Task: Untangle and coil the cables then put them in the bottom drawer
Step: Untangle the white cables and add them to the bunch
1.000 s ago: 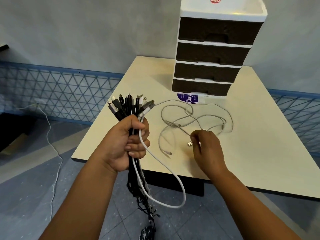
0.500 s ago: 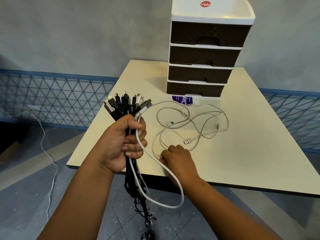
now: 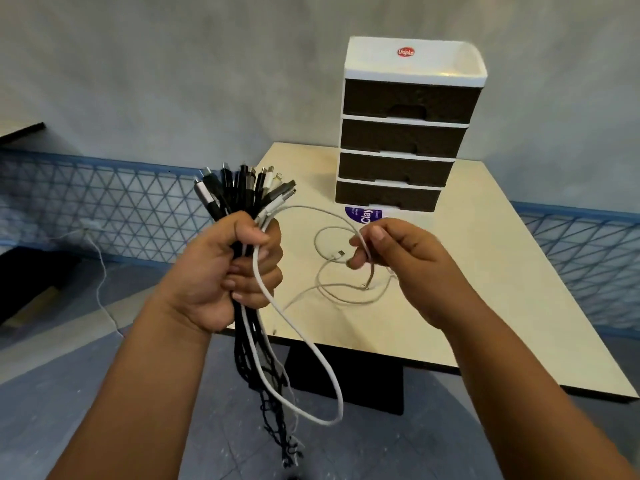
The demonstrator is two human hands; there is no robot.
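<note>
Cables (image 3: 242, 202) fill our left hand (image 3: 225, 271): a thick bundle of black, grey and white leads, plug ends fanning upward toward 12 o'clock above our fist, the tails hanging toward 6 o'clock past the table (image 3: 502, 271) edge to the floor. Our left fingers (image 3: 256, 268) are clenched tight around the bundle, knuckles turned to the right, forearm rising from the lower left. One white cable (image 3: 311, 368) leaves the fist and droops in a long loop below the table edge.

At 3 o'clock from the bundle, our right hand (image 3: 405, 258) is raised over the table, palm turned left, thumb and forefinger (image 3: 363, 237) pinched on a thin white lead (image 3: 325, 233). That lead arcs from the pinch back toward the bundle, and more of it lies in loose, overlapping loops on the table just below and left of the hand, a USB plug (image 3: 341, 253) showing beside the fingertips.

At 12 o'clock from our right hand stands the drawer unit (image 3: 408, 133), four dark drawers, all closed; the bottom drawer (image 3: 384, 197) sits just above a purple label (image 3: 363, 214) on the table.
</note>
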